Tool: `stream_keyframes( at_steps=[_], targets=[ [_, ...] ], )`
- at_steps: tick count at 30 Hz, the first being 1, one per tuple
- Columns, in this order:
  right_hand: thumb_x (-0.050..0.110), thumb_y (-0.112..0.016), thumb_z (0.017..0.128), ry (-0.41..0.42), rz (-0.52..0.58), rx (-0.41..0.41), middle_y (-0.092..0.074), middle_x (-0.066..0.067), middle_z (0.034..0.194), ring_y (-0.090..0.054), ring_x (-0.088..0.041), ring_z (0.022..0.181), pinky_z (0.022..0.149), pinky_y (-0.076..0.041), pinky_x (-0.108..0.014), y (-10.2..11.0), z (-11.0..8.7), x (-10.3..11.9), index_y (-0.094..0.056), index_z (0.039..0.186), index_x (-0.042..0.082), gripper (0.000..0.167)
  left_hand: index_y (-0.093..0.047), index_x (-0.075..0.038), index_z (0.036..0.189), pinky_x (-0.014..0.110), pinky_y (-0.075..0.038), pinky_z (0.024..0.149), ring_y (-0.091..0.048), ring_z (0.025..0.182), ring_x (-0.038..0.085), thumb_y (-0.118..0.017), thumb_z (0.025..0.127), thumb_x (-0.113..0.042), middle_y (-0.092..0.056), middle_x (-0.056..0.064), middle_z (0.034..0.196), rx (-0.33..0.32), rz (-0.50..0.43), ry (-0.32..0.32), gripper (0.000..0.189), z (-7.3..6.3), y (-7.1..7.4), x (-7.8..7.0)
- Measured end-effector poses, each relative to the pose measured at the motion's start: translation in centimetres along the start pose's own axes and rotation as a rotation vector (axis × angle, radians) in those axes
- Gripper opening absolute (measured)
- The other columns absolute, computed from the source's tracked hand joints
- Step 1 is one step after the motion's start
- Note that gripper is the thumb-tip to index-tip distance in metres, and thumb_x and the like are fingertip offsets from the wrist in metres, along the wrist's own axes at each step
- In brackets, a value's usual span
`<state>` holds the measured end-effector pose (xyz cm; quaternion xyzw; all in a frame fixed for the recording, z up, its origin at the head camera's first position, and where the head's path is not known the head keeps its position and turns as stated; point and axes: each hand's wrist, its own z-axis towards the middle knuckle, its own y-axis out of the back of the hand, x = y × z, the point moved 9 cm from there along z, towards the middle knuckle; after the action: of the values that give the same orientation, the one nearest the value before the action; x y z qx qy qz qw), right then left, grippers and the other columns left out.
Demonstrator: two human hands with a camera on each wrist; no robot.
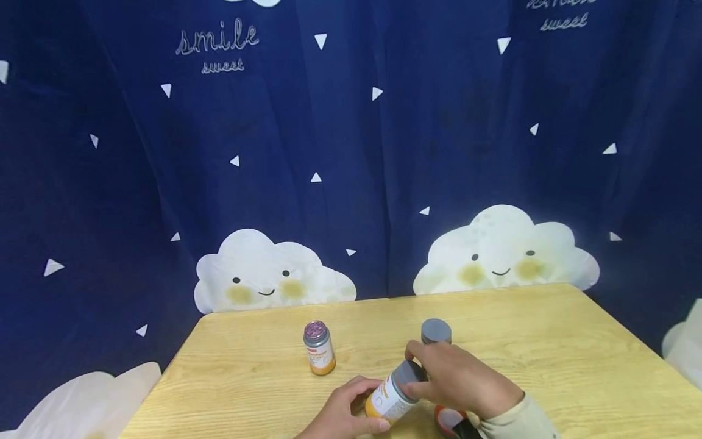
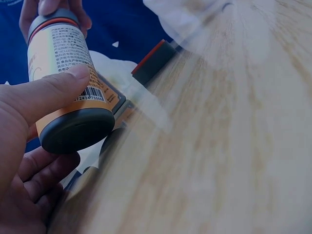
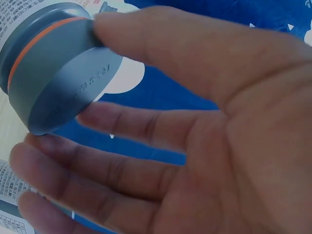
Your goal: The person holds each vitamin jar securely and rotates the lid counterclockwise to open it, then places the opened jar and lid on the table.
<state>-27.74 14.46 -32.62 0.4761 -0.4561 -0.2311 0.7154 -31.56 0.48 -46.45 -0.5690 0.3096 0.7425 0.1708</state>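
My left hand (image 1: pixel 342 414) grips the lower part of a white-and-orange supplement bottle (image 1: pixel 386 399), its thumb across the label. The bottle is tilted, grey lid (image 3: pixel 73 87) toward the upper right. My right hand (image 1: pixel 463 378) holds that lid between thumb and fingertips. The lid sits on the bottle's neck, above an orange ring. Farther left on the table, a similar bottle (image 1: pixel 320 353) stands upright without a lid, purple foil over its mouth. Just behind my right hand, another grey lid (image 1: pixel 436 330) shows; the hand hides what is below it.
A red-rimmed round thing (image 1: pixel 446 419) with a black part lies under my right wrist, partly hidden. In the left wrist view, a grey piece with a red edge (image 2: pixel 153 61) is on the wooden table (image 1: pixel 252 366). A dark blue curtain (image 1: pixel 351 152) hangs behind.
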Motion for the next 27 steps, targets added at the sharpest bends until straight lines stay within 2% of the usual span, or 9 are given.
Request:
stream_keyframes(
  at_steps=[3, 6, 10, 16, 23, 27],
  targets=[
    [0.024, -0.08, 0.079, 0.027, 0.013, 0.025, -0.056, 0.004, 0.086, -0.049, -0.01, 0.069, 0.059, -0.044, -0.029, -0.1, 0.17, 0.09, -0.057, 0.104, 0.014, 0.035, -0.059, -0.021, 0.129, 0.023, -0.046, 0.092, -0.056, 0.108, 0.011, -0.076, 0.084, -0.026, -0.059, -0.004, 0.119, -0.018, 0.05, 0.007, 0.048, 0.02, 0.15, -0.04],
    [0.018, -0.083, 0.075, 0.035, 0.005, 0.029, -0.058, 0.003, 0.093, -0.052, -0.013, 0.078, 0.064, -0.046, -0.032, -0.01, 0.24, 0.22, -0.056, 0.105, 0.015, 0.04, -0.059, -0.023, 0.129, 0.023, -0.045, 0.093, -0.055, 0.108, 0.011, -0.076, 0.085, -0.027, -0.059, -0.004, 0.12, -0.021, 0.052, 0.024, 0.048, 0.15, 0.25, -0.05],
    [0.023, -0.084, 0.075, 0.015, -0.018, 0.007, -0.057, 0.003, 0.095, -0.052, -0.014, 0.082, 0.067, -0.047, -0.034, 0.09, 0.13, 0.17, -0.055, 0.108, 0.015, 0.044, -0.058, -0.023, 0.13, 0.023, -0.045, 0.094, -0.055, 0.11, 0.012, -0.075, 0.085, -0.027, -0.058, -0.004, 0.121, -0.015, 0.036, 0.026, 0.048, 0.21, 0.16, 0.06],
    [0.04, -0.077, 0.08, -0.044, -0.031, -0.023, -0.052, 0.004, 0.085, -0.046, -0.013, 0.071, 0.059, -0.041, -0.032, 0.0, -0.15, -0.34, -0.055, 0.107, 0.015, 0.042, -0.058, -0.019, 0.131, 0.023, -0.046, 0.094, -0.056, 0.11, 0.013, -0.073, 0.087, -0.025, -0.058, -0.001, 0.121, 0.008, -0.008, -0.006, 0.047, 0.07, -0.31, 0.29],
    [0.038, -0.075, 0.08, -0.076, -0.046, -0.03, -0.049, 0.006, 0.073, -0.043, -0.011, 0.06, 0.052, -0.037, -0.029, 0.01, 0.0, -0.39, -0.058, 0.096, 0.016, 0.032, -0.059, -0.02, 0.13, 0.024, -0.045, 0.095, -0.057, 0.11, 0.012, -0.074, 0.087, -0.025, -0.059, -0.002, 0.12, 0.005, 0.005, -0.017, 0.046, 0.06, -0.28, 0.09],
    [0.037, -0.075, 0.08, -0.055, -0.056, -0.046, -0.05, 0.006, 0.072, -0.042, -0.01, 0.058, 0.049, -0.036, -0.029, 0.16, 0.12, -0.29, -0.059, 0.094, 0.016, 0.031, -0.058, -0.018, 0.13, 0.024, -0.046, 0.093, -0.057, 0.11, 0.012, -0.073, 0.087, -0.024, -0.058, -0.001, 0.12, 0.004, 0.001, -0.02, 0.046, 0.1, -0.16, -0.2]
  ],
)
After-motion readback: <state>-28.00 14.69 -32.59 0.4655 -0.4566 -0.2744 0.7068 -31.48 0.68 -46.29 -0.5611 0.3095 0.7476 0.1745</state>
